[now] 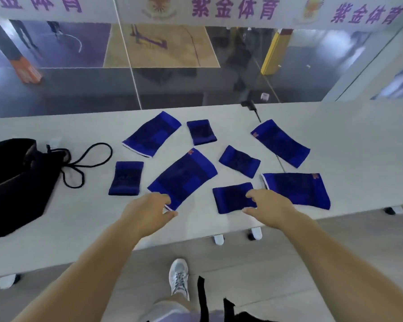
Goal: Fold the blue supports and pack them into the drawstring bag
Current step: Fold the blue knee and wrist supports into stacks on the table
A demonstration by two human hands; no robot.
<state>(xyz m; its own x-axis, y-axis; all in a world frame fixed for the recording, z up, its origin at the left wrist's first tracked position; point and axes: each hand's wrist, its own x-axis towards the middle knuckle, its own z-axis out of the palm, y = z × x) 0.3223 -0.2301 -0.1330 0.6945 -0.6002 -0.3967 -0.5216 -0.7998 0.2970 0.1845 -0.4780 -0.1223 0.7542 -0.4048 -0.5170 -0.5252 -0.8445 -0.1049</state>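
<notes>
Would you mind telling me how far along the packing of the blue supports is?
Nothing looks packed: eight blue supports lie flat and unfolded on the table, and the drawstring bag sits apart at the left. In hand: the left hand reaches the large central support, the right hand a small support. All folding and bagging remain.

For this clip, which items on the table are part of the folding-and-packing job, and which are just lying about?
Part of the job:
- eight blue supports, among them the large centre support at the left hand and a small support at the right hand
- black drawstring bag

Lying about:
- black cable at the table's far edge
</notes>
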